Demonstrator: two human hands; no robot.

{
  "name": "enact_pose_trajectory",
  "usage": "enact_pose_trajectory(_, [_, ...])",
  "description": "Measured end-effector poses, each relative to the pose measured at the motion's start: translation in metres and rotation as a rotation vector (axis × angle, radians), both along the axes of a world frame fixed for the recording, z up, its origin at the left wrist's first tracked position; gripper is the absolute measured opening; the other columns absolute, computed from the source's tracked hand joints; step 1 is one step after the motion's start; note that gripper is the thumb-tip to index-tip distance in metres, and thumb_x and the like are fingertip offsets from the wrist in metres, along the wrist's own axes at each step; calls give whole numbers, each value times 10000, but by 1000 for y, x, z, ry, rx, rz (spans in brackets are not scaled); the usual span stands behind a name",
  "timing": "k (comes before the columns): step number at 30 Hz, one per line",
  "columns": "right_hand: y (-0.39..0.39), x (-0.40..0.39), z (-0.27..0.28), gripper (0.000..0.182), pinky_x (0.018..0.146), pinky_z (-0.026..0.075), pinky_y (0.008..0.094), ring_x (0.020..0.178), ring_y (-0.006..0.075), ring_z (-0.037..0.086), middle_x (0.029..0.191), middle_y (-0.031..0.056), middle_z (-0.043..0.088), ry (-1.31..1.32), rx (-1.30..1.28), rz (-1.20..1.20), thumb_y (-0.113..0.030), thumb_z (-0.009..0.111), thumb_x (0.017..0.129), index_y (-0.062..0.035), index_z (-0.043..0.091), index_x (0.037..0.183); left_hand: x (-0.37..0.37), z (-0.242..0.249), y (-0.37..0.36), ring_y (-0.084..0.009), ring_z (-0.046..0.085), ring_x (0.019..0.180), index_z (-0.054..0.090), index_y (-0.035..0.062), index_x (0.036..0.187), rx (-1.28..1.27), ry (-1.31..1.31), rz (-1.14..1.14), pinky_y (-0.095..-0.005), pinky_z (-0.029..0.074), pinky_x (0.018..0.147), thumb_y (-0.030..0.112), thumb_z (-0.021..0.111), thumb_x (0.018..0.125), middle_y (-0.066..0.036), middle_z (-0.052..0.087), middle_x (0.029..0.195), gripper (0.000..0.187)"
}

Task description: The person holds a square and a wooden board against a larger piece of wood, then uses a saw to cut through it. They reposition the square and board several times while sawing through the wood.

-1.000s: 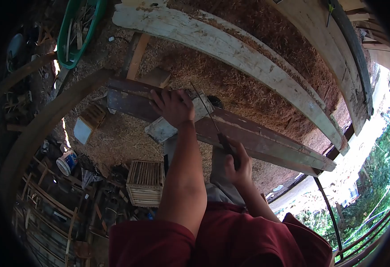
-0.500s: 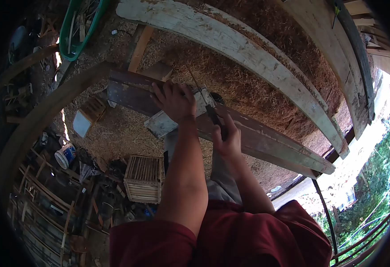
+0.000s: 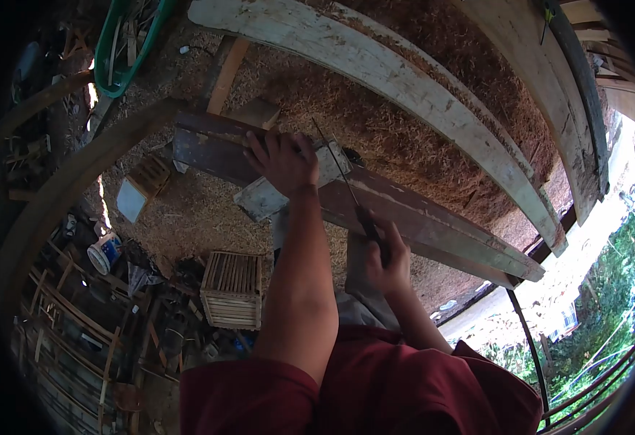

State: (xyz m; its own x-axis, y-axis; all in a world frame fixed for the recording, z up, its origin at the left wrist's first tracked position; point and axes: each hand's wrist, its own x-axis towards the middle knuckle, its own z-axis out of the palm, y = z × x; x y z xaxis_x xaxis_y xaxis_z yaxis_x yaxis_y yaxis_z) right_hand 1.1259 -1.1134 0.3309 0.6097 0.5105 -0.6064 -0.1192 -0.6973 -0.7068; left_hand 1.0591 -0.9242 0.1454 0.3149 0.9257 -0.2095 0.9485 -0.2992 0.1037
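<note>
Bracing whitish board point(image 3: 259, 201) atop desk point(image 3: 212, 154) with left hand point(image 3: 288, 165), grip spread open; right hand point(image 3: 393, 265) has grip closed round saw point(image 3: 367, 222), blade across board. Board could skid if left pressure slackens, kicking blade toward fingers.

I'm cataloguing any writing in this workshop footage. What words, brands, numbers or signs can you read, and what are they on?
No text is readable.
White-and-blue bucket: colored markings, too small and blurred to read.
Saw in the right hand: no lettering can be made out.
Pale board under the left hand: no lettering can be made out.
</note>
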Motion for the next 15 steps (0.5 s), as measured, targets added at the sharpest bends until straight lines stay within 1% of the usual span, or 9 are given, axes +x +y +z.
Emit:
enact_pose_trajectory(2, [-2, 1, -10, 526, 662, 579, 410, 709, 299, 781, 760, 184, 712, -81, 86, 26, -188, 593, 966, -72, 583, 1478, 5, 1, 4, -396, 316, 1583, 790, 122, 1019, 0, -12, 6, -670, 185, 1300, 445, 447, 1067, -93, 604, 1431, 474])
enact_pose_trajectory(4, [26, 6, -17, 524, 681, 591, 399, 737, 306, 792, 793, 175, 730, 25, -48, 22, -196, 586, 966, -71, 584, 1474, 5, 3, 3, -396, 317, 1582, 790, 123, 1018, 1, -26, 4, -671, 187, 1299, 446, 450, 1067, -93, 606, 1427, 471])
enact_pose_trajectory(7, [45, 4, -48, 526, 715, 601, 401, 758, 327, 796, 818, 169, 742, 18, -69, 61, -176, 588, 957, -79, 584, 1474, 4, -1, 2, -396, 315, 1583, 787, 118, 1006, 32, 9, -10, -670, 186, 1303, 443, 455, 1066, -97, 608, 1412, 469])
enact_pose_trajectory(8, [42, 5, -41, 528, 716, 601, 409, 753, 333, 793, 819, 173, 741, 29, -51, 34, -167, 591, 953, -81, 584, 1473, 6, -5, 6, -396, 314, 1584, 787, 114, 1006, 53, -20, -8, -669, 185, 1304, 444, 457, 1065, -102, 609, 1405, 470])
enact_pose_trajectory(10, [12, 1, -2, 531, 719, 600, 425, 744, 347, 788, 822, 181, 739, 68, -43, -25, -151, 597, 945, -85, 585, 1471, 1, -6, 1, -396, 312, 1585, 785, 106, 1005, 64, -62, -7, -668, 182, 1307, 445, 462, 1064, -111, 612, 1391, 472])
enact_pose_trajectory(11, [-5, -3, 1, 535, 724, 601, 425, 739, 342, 786, 832, 189, 741, -58, 44, 13, -128, 597, 938, -90, 585, 1472, 3, -4, 1, -395, 312, 1585, 785, 103, 1000, 38, -51, -2, -667, 182, 1308, 447, 464, 1063, -112, 613, 1387, 475])
enact_pose_trajectory(14, [9, -2, -6, 528, 727, 600, 423, 740, 348, 784, 811, 191, 733, -51, 20, 9, -133, 599, 931, -88, 593, 1457, 6, 2, 4, -396, 313, 1584, 783, 101, 989, 12, -27, 5, -667, 185, 1308, 453, 469, 1063, -111, 615, 1380, 478])
enact_pose_trajectory(15, [23, -1, -25, 526, 732, 597, 411, 737, 347, 783, 777, 177, 719, 9, -60, 24, -132, 605, 916, -90, 605, 1441, 5, 0, 4, -399, 313, 1583, 781, 104, 988, 24, -23, -9, -668, 188, 1307, 455, 470, 1063, -109, 615, 1381, 475])
